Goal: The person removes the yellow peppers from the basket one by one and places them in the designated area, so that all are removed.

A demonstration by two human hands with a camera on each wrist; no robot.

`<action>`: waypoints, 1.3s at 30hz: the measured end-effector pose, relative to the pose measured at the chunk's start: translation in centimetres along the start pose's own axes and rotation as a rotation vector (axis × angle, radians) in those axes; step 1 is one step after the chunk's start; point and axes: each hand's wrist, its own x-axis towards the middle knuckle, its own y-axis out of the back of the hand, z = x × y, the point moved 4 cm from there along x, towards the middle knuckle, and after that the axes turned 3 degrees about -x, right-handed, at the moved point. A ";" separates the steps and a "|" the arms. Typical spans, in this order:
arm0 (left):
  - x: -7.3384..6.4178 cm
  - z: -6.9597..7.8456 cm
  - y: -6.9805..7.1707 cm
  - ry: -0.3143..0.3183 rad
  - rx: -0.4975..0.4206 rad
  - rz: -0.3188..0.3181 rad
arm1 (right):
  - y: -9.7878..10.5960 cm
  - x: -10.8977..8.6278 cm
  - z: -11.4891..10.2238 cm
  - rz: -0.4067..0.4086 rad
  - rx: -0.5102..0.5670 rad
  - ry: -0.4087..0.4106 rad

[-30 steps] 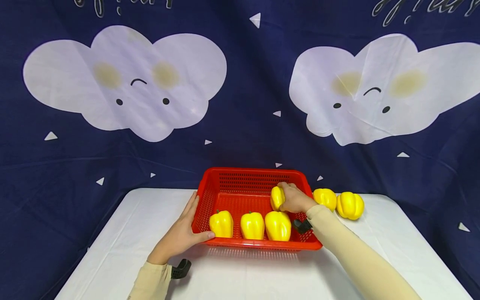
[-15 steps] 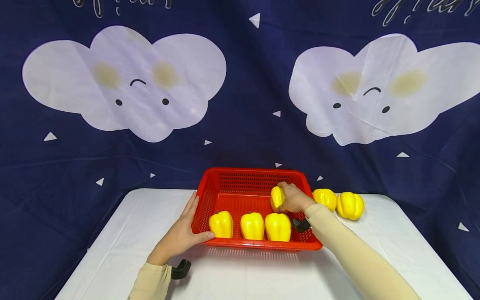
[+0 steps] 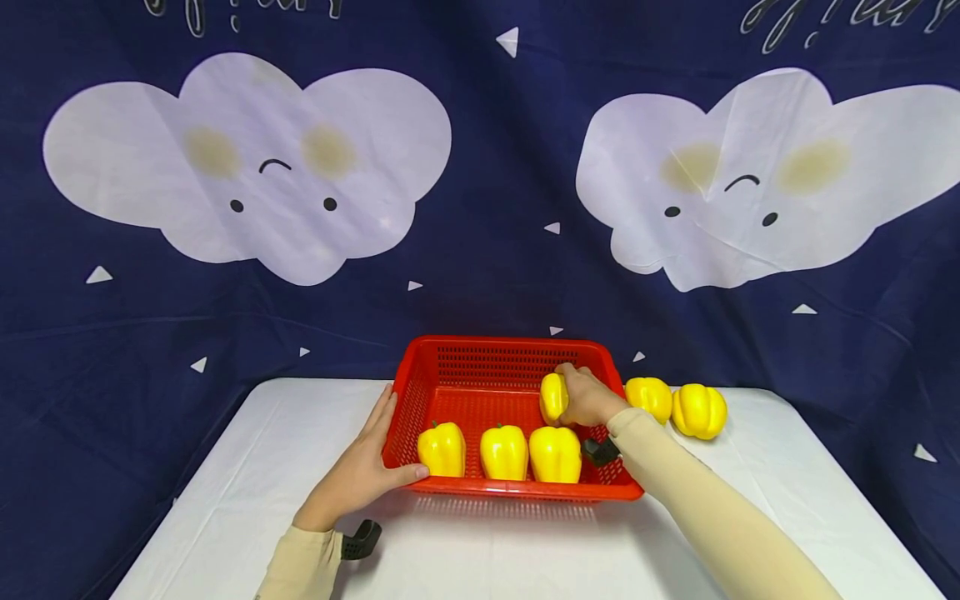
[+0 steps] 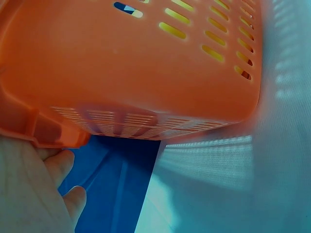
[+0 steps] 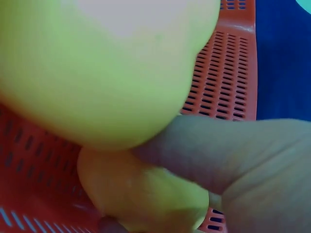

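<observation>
**A steady grip, nothing visibly shifted**

Over the last second the right hand keeps gripping a glossy yellow bell pepper in the right half of a red slotted plastic basket — the work seems paused there. The left hand lies with outstretched fingers along the basket's left side. Three similar peppers line its near side — two more peppers sit on the white-covered counter.
</observation>
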 end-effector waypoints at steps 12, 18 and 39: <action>0.0 0.1 0.0 -0.003 -0.009 -0.001 | 0.0 0.0 0.1 0.011 0.003 0.004; 0.0 0.1 0.0 -0.004 -0.021 0.000 | 0.1 -0.1 0.1 0.030 0.005 0.024; -0.1 0.1 0.2 0.008 -0.037 0.000 | 2.6 -2.1 0.2 0.203 0.140 0.141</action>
